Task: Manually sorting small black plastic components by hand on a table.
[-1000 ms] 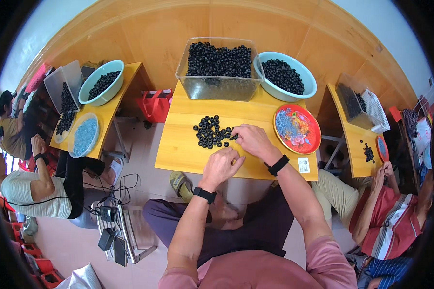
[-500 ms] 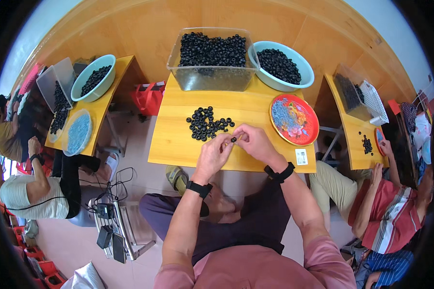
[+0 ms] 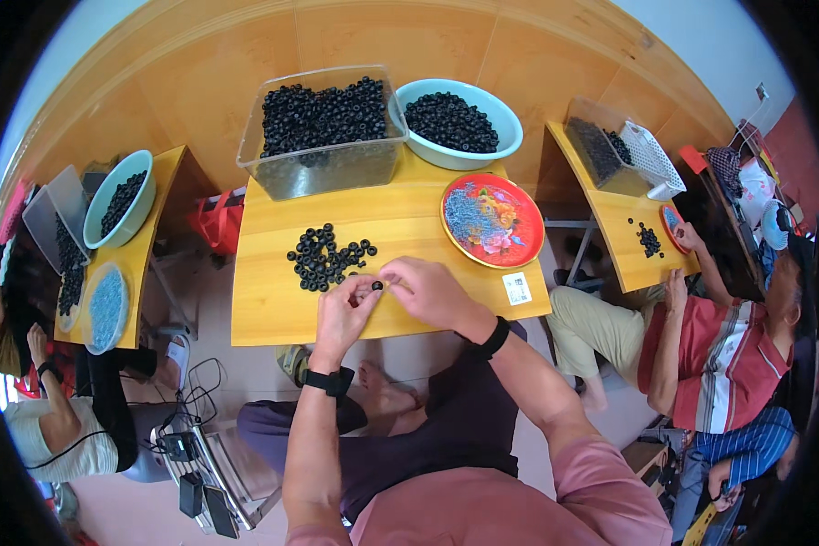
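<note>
Close to the table's front edge, my left hand (image 3: 340,315) pinches one small black ring-shaped piece (image 3: 378,286) between thumb and fingertips. My right hand (image 3: 435,293) is right against it, its thumb and fingers pressed together at the piece; whatever they grip is too small to make out. A loose pile of the same black pieces (image 3: 317,258) lies on the yellow table (image 3: 264,314), just beyond my left hand. Past my right hand sits a red floral tray (image 3: 516,238) bearing many tiny blue-grey parts (image 3: 473,211).
At the back stand a clear plastic bin (image 3: 323,177) and a pale blue basin (image 3: 510,132), both filled with black pieces. A small white card (image 3: 517,288) lies by the right front corner. Co-workers sit at similar tables on both sides; a metal stool (image 3: 223,455) with cables stands at left.
The whole view has shifted, so the table appears further left. Both hands stay together at the black piece, with the right hand's fingers slightly further over beside it.
</note>
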Action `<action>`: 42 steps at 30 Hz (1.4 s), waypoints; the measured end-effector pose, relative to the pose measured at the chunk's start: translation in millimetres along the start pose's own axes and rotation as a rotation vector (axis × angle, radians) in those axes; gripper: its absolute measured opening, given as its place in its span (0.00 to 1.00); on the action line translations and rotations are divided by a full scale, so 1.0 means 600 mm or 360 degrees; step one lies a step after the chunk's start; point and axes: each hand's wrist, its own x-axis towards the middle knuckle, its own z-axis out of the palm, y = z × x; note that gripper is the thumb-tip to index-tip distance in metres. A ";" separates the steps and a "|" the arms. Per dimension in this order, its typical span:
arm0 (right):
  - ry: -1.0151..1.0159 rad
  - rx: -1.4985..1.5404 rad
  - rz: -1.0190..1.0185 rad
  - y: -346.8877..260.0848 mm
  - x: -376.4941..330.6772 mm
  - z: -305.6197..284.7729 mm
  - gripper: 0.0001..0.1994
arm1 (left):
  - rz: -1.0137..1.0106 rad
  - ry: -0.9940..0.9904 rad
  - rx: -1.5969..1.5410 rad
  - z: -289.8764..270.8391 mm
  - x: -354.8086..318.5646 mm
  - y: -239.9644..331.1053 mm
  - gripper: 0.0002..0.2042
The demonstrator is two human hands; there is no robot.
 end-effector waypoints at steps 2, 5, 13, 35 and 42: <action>0.0024 -0.0112 0.0026 0.002 0.002 -0.033 0.07 | -0.0006 -0.0003 0.0009 -0.004 -0.001 0.004 0.09; 0.0186 -0.0435 0.0409 0.044 0.008 -0.105 0.04 | 0.0010 0.0001 0.0057 -0.005 -0.002 0.004 0.09; -0.0110 -0.0757 0.0815 0.145 -0.038 -0.189 0.10 | 0.0114 0.0034 0.0106 -0.002 0.001 -0.002 0.08; -0.0004 -0.0584 0.0954 0.140 -0.039 -0.189 0.06 | 0.0100 0.0028 0.0131 -0.005 -0.001 0.002 0.08; 0.0198 -0.0578 0.0937 0.172 -0.044 -0.194 0.08 | 0.0111 0.0016 0.0148 0.000 0.002 0.006 0.08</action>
